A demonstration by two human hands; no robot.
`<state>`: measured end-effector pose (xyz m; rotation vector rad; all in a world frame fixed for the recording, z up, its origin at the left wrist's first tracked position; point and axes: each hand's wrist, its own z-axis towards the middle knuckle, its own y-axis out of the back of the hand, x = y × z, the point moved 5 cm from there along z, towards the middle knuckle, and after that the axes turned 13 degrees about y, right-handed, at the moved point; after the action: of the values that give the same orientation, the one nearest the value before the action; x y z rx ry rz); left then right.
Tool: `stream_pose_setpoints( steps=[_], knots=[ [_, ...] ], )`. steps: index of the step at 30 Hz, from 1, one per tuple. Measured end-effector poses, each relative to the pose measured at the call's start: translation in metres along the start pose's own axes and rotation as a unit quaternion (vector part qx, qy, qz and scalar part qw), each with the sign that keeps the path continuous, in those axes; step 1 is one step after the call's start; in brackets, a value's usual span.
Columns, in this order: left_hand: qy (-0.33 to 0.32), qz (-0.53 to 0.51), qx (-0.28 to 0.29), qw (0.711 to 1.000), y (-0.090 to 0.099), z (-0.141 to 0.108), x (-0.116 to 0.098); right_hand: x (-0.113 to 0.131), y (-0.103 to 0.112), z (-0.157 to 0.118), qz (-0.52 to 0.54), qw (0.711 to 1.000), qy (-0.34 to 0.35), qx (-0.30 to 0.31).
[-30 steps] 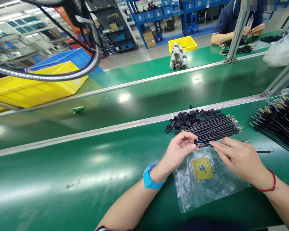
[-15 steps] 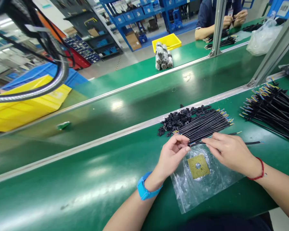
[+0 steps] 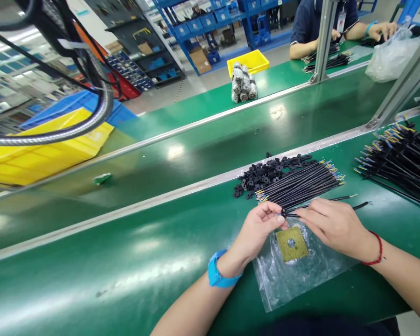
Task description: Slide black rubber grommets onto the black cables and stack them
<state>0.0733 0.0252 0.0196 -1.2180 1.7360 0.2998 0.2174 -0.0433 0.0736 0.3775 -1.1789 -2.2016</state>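
My left hand (image 3: 261,228) pinches a small black plastic piece (image 3: 283,213) at the end of a black cable. My right hand (image 3: 334,228) is closed around that black cable (image 3: 363,205), whose far end sticks out beyond the knuckles. Under both hands lies a clear plastic bag (image 3: 287,291), with a square yellow plate (image 3: 284,249) with a round hole on it. Just beyond my fingers rests a row of black cables (image 3: 301,183) with coloured wire ends. A heap of small black pieces (image 3: 261,176) is behind them.
A thick pile of black cables (image 3: 411,161) lies on the right of the green table (image 3: 143,261). A metal rail (image 3: 182,195) crosses behind. Opposite, a co-worker (image 3: 310,28) handles cables near a plastic sack (image 3: 392,58). A yellow tray (image 3: 252,60) and wrapped rolls (image 3: 243,84) stand there.
The black piece between my left fingers shows more clearly, now on the cable. Both hands stay close together. The co-worker's hand has moved towards the plastic sack. The view has shifted slightly.
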Motion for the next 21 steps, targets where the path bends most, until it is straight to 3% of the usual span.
stream_pose_setpoints(
  steps=[5,10,21],
  knots=[
    [-0.041,0.038,-0.002,0.998,-0.004,-0.006,-0.004,-0.002,-0.002,-0.003,0.095,0.994,-0.041,0.038],
    [-0.129,0.169,-0.015,0.977,-0.009,-0.012,-0.008,-0.007,-0.014,-0.005,0.265,0.95,-0.11,0.124],
    [-0.242,0.241,-0.039,0.939,-0.019,-0.014,0.009,-0.007,-0.017,-0.007,0.309,0.929,-0.13,0.161]
  ],
)
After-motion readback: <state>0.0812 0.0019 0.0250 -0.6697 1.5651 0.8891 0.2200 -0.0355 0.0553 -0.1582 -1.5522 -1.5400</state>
